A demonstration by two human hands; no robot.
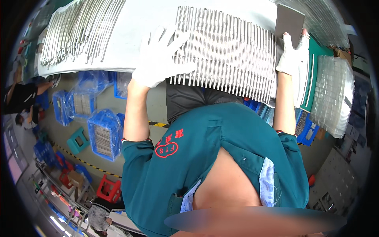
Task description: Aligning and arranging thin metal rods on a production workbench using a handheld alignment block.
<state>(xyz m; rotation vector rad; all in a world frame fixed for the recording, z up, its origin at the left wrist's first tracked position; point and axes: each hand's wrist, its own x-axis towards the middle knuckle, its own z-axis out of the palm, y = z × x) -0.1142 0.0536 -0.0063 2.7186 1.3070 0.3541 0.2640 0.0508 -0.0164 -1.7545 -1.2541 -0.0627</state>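
Note:
A row of thin, shiny metal rods (229, 51) lies side by side on the white table top in front of me. My left hand (160, 59), in a white glove, is spread flat at the row's left end, its thumb and fingers reaching over the first rods. At the row's right end my right hand (293, 54), also gloved, grips a dark grey flat rectangular plate (290, 21) by its lower edge. The plate is tilted up, with my thumb on its near face; most other fingers are hidden behind it.
More metal rods (81, 31) lie loosely on the table's left part. Stacked clear plastic trays (333, 93) stand at the right beside a green mat (313, 89). Blue crates (104, 134) with plastic liners, a green stool (78, 141) and a red stool (108, 189) stand on the floor. Other people are at left.

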